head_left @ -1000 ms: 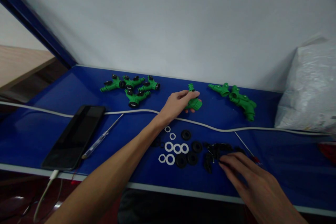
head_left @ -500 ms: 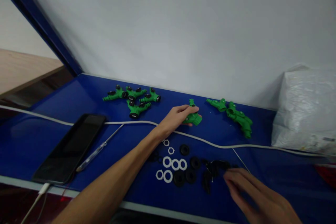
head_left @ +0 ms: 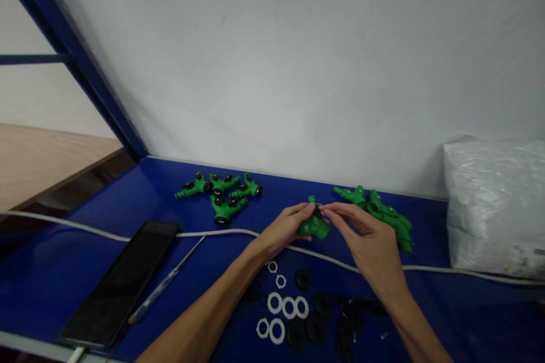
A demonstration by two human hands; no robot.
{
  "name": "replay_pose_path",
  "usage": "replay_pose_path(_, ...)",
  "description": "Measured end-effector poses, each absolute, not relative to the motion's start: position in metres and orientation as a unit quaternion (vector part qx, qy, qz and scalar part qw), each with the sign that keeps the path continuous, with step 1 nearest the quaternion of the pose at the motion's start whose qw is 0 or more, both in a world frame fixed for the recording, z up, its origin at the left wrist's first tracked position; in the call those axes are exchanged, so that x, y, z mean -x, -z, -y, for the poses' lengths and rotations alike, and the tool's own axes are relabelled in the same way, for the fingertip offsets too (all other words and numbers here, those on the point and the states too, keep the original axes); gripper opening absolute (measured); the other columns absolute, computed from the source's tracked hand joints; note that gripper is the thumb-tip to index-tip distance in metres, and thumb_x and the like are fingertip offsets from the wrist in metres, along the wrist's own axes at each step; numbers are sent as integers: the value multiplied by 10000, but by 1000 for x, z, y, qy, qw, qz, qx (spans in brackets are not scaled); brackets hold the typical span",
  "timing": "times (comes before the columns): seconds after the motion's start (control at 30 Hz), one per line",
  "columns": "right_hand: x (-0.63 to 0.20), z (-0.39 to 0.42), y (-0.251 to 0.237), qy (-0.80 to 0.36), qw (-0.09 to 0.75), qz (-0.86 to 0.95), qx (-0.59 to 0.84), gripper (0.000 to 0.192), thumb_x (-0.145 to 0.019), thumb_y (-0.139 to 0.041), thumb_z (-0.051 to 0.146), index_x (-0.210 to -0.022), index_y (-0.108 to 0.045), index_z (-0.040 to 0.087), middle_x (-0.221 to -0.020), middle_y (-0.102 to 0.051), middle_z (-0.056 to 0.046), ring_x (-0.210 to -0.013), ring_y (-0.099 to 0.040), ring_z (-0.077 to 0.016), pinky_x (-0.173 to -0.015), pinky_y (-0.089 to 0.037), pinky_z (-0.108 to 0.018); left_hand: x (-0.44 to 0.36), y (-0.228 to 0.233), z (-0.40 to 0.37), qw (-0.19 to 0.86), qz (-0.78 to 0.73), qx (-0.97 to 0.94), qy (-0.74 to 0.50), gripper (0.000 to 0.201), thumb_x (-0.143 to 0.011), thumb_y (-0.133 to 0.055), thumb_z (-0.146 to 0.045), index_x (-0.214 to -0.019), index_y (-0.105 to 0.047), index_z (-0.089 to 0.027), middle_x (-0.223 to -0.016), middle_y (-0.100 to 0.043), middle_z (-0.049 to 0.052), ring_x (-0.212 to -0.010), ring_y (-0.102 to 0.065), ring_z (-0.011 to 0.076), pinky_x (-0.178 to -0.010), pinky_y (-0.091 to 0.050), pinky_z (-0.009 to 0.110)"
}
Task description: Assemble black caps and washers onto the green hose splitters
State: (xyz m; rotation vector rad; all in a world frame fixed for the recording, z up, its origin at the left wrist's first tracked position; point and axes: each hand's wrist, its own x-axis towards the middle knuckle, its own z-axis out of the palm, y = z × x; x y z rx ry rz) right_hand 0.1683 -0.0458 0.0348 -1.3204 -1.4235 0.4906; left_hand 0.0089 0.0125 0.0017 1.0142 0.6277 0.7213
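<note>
The left hand [head_left: 283,232] grips the fitting [head_left: 314,230] above the table [head_left: 204,264], apparently steadying it for the right hand [head_left: 374,243], whose fingertips crowd its black knob [head_left: 317,211]; their grip is unclear. Rings [head_left: 277,331] lie nearer, seemingly for easy reach.

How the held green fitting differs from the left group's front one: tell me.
The held fitting is in the left hand; the front fitting lies on the table. The held fitting's wide end shows green, the front fitting's a black ring. Both are green with black parts.

Workshop-like bench [head_left: 128,198] with screwdriver [head_left: 159,289], white rings [head_left: 283,305] and green fittings [head_left: 221,210].
</note>
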Motion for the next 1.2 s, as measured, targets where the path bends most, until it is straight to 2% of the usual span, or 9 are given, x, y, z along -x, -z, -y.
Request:
replay_pose_path(0.1,-167,43,-27,-219,548,581,561,181,-860,-739,379,-933,-797,224,-958,-801,-60,-911,-751,-246,-868,-610,-391,-9,-1,-12,761,-298,-471,-331,549,-836,-664,-651,-1130,-708,-190,-904,-621,29,-815,-580,129,-650,-447,213)
replay_pose_path(0.3,-163,42,-26,-229,567,568,550,157,-825,-761,373,-824,-787,219,-888,-756,-61,-843,-714,-221,-753,-601,-337,-13,-2,-9,758,-310,-477,-319,555,-803,-698,-647,-1115,-709,-188,-924,-604,27,-796,-565,126,-646,-454,225)
replay_pose_path(0.57,-163,46,-20,-215,578,565,548,142,-846,-754,353,-858,-773,213,-902,-752,-55,-834,-717,-212,-774,-602,-338,-12,-2,-9,751,-309,-486,-323,577,-840,-653,-657,-1152,-713,-176,-893,-594,30,-775,-550,120,-619,-450,211)
replay_pose_path(0.77,-165,47,-16,-147,553,603,556,131,-907,-700,342,-900,-753,223,-929,-753,-51,-840,-725,-212,-811,-609,-355,-11,-6,-8,749,-311,-483,-331,595,-801,-677,-686,-1109,-732,-180,-924,-618,43,-795,-558,130,-616,-447,214)
replay_pose_path(0.9,-167,49,-20,-36,512,662,546,108,-951,-646,278,-935,-741,230,-947,-760,-53,-881,-734,-211,-861,-608,-363,-11,-9,-8,739,-319,-489,-336,582,-803,-685,-670,-1094,-730,-168,-926,-618,50,-799,-561,132,-615,-446,210)
replay_pose_path(1.03,-166,54,-21,56,469,715,516,177,-982,-578,207,-1018,-749,227,-994,-770,-65,-939,-750,-207,-946,-602,-353,-12,-10,-7,710,-333,-516,-344,576,-823,-663,-659,-1104,-718,-160,-931,-612,49,-792,-554,137,-612,-449,219)
replay_pose_path(1.2,-165,55,-20,47,474,722,502,194,-978,-578,191,-1023,-765,219,-1010,-767,-64,-932,-752,-196,-936,-604,-326,-13,-9,-6,693,-337,-536,-344,558,-860,-630,-627,-1139,-701,-149,-931,-603,43,-797,-545,144,-612,-448,230)
